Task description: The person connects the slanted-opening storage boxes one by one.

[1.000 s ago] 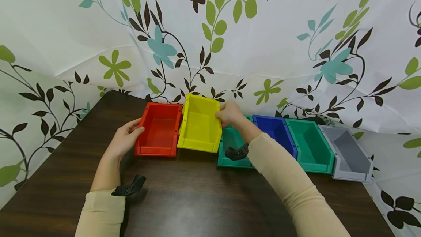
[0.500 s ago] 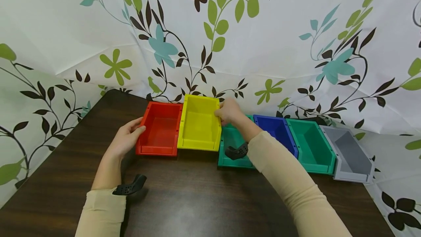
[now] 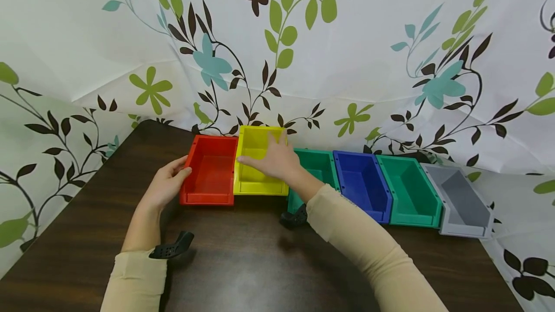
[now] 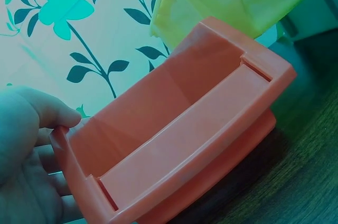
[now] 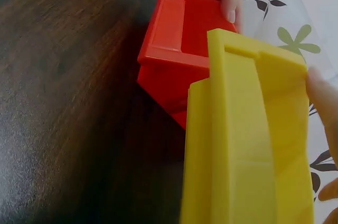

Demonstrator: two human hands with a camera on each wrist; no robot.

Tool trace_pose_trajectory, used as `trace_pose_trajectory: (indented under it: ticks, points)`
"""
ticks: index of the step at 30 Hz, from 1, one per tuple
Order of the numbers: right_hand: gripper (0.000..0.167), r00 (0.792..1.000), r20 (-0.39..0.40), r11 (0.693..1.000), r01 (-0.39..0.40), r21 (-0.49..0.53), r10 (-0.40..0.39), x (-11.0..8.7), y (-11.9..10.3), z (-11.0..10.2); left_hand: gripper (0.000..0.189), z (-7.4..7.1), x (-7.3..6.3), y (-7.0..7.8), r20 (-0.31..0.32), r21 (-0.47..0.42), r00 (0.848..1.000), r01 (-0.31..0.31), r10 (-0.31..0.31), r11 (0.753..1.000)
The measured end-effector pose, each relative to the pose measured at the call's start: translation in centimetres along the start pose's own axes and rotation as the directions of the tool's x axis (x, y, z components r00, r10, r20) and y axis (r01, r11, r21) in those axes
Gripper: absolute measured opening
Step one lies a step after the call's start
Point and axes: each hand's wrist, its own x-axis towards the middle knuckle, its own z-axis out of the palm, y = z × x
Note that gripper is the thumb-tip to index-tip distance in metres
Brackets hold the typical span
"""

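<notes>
The red bin [image 3: 210,177] is open-topped with a lipped front; the left hand [image 3: 166,182] pinches its sidewall. Over the similar yellow bin [image 3: 260,188], the right hand's [image 3: 277,160] fingers extend, spread.

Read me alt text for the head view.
A person's left hand grips a red bin; the right hand is spread over a yellow bin. A green bin, blue bin, second green bin and gray bin continue the row rightward.

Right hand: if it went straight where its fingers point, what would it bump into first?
Likely the back wall of the yellow rectangular plastic bin; if the right hand is higher, the white leaf-patterned wall covering behind. Depth is unclear.
</notes>
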Motion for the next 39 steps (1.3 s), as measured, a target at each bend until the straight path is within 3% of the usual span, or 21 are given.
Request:
trace_pose_trajectory:
  ticks: [3,5,8,10,12,16,19,26,39]
  points:
    - [0.105,0.996,0.019,0.990,0.093,-0.104,-0.092,0.3,-0.1,0.5,0.055,0.0,0.0,-0.1,0.000,0.003,1.000,-0.001,0.001,1.000]
    - [0.095,0.979,0.045,0.967,0.201,-0.158,-0.196,0.7,0.0,0.5,0.055,0.1,0.0,-0.1,-0.002,0.002,1.000,0.001,-0.001,1.000]
    - [0.079,0.929,0.121,0.910,0.369,-0.190,-0.351,1.0,0.0,0.4,0.056,0.3,0.0,-0.1,-0.003,0.007,1.000,0.006,-0.006,1.000]
    - [0.074,0.895,0.162,0.880,0.440,-0.180,-0.415,1.1,0.1,0.3,0.056,0.3,0.0,-0.2,-0.001,0.009,1.000,0.008,-0.008,1.000]
    - [0.077,0.874,0.190,0.860,0.478,-0.179,-0.447,1.2,0.2,0.3,0.057,0.4,-0.1,-0.1,-0.003,0.014,1.000,0.013,-0.013,1.000]
    - [0.089,0.854,0.199,0.829,0.517,-0.212,-0.481,1.2,0.2,0.6,0.056,0.4,-0.1,0.0,-0.008,0.024,1.000,0.017,-0.016,1.000]
    - [0.093,0.848,0.196,0.814,0.529,-0.240,-0.493,1.1,0.1,0.7,0.057,0.3,-0.1,0.0,-0.007,0.030,1.000,0.009,-0.009,1.000]
    - [0.094,0.851,0.208,0.823,0.521,-0.226,-0.482,1.2,-0.2,1.0,0.057,0.2,-0.1,-0.2,-0.010,0.047,1.000,0.026,-0.025,0.999]
    - [0.095,0.863,0.192,0.837,0.502,-0.217,-0.468,1.3,1.6,4.5,0.058,0.3,0.0,0.1,0.005,0.047,1.000,0.026,-0.026,0.999]
